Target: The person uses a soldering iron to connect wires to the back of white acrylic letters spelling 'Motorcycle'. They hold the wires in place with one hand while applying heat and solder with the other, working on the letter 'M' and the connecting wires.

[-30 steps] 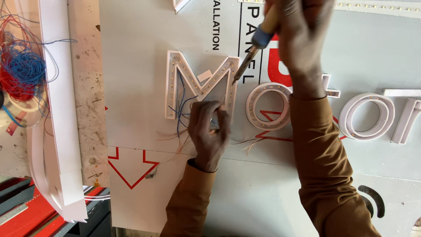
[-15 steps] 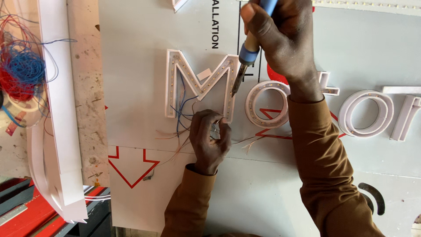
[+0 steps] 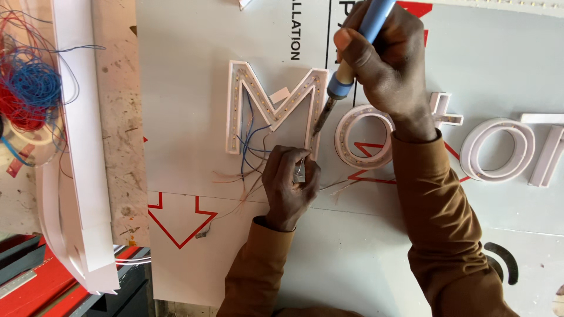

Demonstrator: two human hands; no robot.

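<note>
While the right hand (image 3: 382, 64) grips a blue-handled soldering iron (image 3: 346, 70) with its tip down at the right leg of the white M-shaped channel letter (image 3: 273, 108), the left hand (image 3: 289, 186) pinches a thin wire end (image 3: 301, 171) just near that leg. The letter lies on the white counter (image 3: 188, 88), left of a round letter (image 3: 361, 138). Blue and red wire coils (image 3: 26, 94) sit far left.

Blue-handled soldering iron (image 3: 346, 73) (tip down) touches white channel letter (image 3: 276, 105).

Matt white plastic letter (image 3: 276, 105), metal-tipped iron (image 3: 343, 76)
</note>
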